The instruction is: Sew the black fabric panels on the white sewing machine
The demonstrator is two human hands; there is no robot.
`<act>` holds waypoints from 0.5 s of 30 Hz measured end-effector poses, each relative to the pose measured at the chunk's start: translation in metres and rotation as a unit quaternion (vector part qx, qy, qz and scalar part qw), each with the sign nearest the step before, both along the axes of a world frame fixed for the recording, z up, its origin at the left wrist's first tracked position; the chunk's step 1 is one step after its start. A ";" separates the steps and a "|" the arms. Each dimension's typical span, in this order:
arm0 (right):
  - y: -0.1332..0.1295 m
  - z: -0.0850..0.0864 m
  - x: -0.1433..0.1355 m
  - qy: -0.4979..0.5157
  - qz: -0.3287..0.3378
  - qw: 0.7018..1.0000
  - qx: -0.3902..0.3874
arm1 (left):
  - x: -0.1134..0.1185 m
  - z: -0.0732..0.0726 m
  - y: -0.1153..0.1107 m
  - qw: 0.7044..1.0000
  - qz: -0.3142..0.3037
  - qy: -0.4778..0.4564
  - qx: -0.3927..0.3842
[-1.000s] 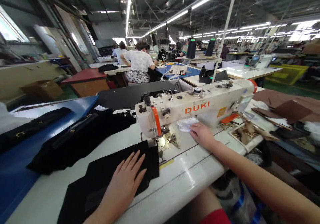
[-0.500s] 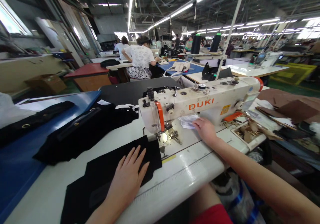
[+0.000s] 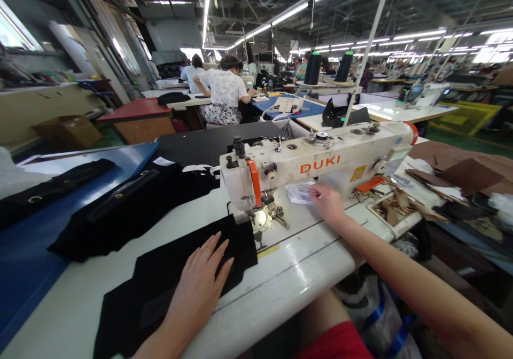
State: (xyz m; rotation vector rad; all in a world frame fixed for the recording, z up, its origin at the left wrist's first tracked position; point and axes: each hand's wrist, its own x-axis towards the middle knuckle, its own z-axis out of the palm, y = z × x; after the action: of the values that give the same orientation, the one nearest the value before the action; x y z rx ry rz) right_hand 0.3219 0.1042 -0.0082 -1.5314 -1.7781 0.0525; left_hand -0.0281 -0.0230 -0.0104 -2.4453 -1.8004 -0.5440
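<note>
Table: pale, ruled along the near edge.
Sewing machine: on the table, lamp lit at the needle.
Black cloth: flat, its corner just beside the needle area; no finished seam discernible.
Left hand: on the black cloth, fingers slightly spread.
Right hand: at the white slips, fingers curled close; cannot tell whether one is pinched.
White slips: loosely stacked under the machine arm, none seen on the cloth.
</note>
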 end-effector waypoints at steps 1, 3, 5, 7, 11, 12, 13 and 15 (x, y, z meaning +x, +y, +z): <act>0.001 0.001 0.000 0.013 -0.005 1.000 -0.015 | 0.000 0.000 0.000 1.000 0.000 0.003 0.001; 0.004 0.003 -0.001 0.033 -0.002 0.999 -0.039 | 0.000 0.000 -0.001 1.000 -0.001 0.012 0.003; 0.005 0.003 0.000 0.043 0.008 0.998 -0.050 | 0.001 0.001 0.000 1.000 -0.004 0.018 0.004; 0.005 0.001 0.001 0.057 0.012 0.996 -0.063 | 0.001 0.001 0.000 1.000 -0.007 0.020 0.005; 0.005 -0.003 0.003 0.089 0.014 0.992 -0.092 | 0.002 0.001 0.000 1.000 -0.007 0.027 0.006; 0.005 -0.003 0.003 0.097 0.015 0.990 -0.099 | 0.002 0.002 0.000 1.000 -0.006 0.030 0.005; 0.006 -0.003 0.003 0.105 0.016 0.989 -0.105 | 0.002 0.002 0.000 0.999 -0.005 0.034 0.005; 0.007 -0.001 0.004 0.117 0.014 0.987 -0.112 | 0.002 0.002 0.001 0.999 -0.006 0.039 0.006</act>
State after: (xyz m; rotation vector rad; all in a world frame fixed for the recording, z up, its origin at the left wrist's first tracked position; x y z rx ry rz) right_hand 0.3260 0.1112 -0.0096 -1.5828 -1.6483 0.4421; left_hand -0.0261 -0.0222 -0.0088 -2.4356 -1.7485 -0.4519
